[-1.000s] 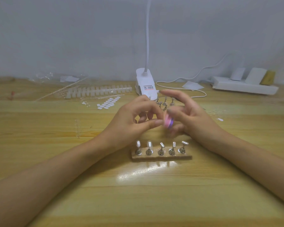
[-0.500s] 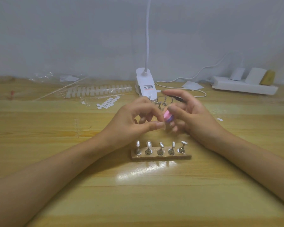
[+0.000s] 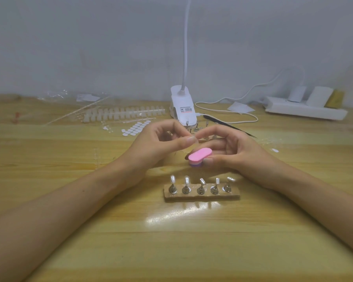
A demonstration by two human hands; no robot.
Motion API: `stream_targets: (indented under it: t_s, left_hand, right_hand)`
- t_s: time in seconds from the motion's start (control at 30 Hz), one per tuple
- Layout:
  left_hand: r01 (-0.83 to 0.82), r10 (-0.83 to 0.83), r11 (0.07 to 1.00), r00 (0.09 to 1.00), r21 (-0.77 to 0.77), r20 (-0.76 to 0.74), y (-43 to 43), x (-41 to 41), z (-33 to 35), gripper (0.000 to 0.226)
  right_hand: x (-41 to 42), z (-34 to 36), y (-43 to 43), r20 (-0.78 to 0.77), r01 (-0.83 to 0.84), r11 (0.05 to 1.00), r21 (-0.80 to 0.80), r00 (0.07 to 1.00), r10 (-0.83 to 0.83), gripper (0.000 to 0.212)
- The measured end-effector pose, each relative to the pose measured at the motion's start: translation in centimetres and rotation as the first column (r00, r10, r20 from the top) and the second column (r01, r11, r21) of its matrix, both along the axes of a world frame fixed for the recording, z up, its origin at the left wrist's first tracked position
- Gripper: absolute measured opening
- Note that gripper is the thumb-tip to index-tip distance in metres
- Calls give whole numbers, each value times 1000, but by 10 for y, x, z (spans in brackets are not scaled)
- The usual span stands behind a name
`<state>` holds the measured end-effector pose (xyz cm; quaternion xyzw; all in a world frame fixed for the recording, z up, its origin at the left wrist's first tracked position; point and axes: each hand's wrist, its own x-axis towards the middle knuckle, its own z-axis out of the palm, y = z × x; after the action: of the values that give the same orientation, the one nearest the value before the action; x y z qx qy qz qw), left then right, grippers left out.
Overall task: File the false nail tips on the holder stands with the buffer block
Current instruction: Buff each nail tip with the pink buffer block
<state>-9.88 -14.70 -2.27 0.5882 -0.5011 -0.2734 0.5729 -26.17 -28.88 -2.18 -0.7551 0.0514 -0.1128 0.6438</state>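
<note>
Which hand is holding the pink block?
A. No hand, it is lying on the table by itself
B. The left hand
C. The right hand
C: the pink buffer block is pinched between the thumb and fingers of the right hand, above the row of little stands.

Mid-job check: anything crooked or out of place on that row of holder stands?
Yes. On the holder stands, the rightmost nail tip lies nearly flat and the third nail tip tilts, while the two left ones stand upright. The buffer block in the right hand looks intact.
</note>
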Motion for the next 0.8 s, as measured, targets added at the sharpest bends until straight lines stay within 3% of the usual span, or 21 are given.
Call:
stream_targets:
  t_s: [0.13,0.27,0.47,0.6,0.73,0.8]
  left_hand:
    - [55,-56,998,996,8,76,1,-1,2,11]
    - [31,-28,999,994,-26,102,1,-3,2,10]
    - [22,-15,998,991,-52,132,0,-3,-1,11]
    - [16,-3,998,979,-59,204,0,-3,-3,10]
    - [1,9,998,985,-59,172,-2,0,-4,11]
    - [6,6,998,985,-67,173,-1,-1,-3,11]
  right_hand:
    - [2,-2,-1,21,16,998,66,1000,-17,46]
    - [5,-4,-6,88,125,969,212,985,-146,49]
    - [4,-4,-7,80,116,980,162,988,-131,58]
    - [3,-3,-1,38,9,998,55,999,-11,64]
    - [3,-3,-4,85,154,979,136,982,-166,67]
    - [2,-3,-1,62,89,995,52,994,-92,67]
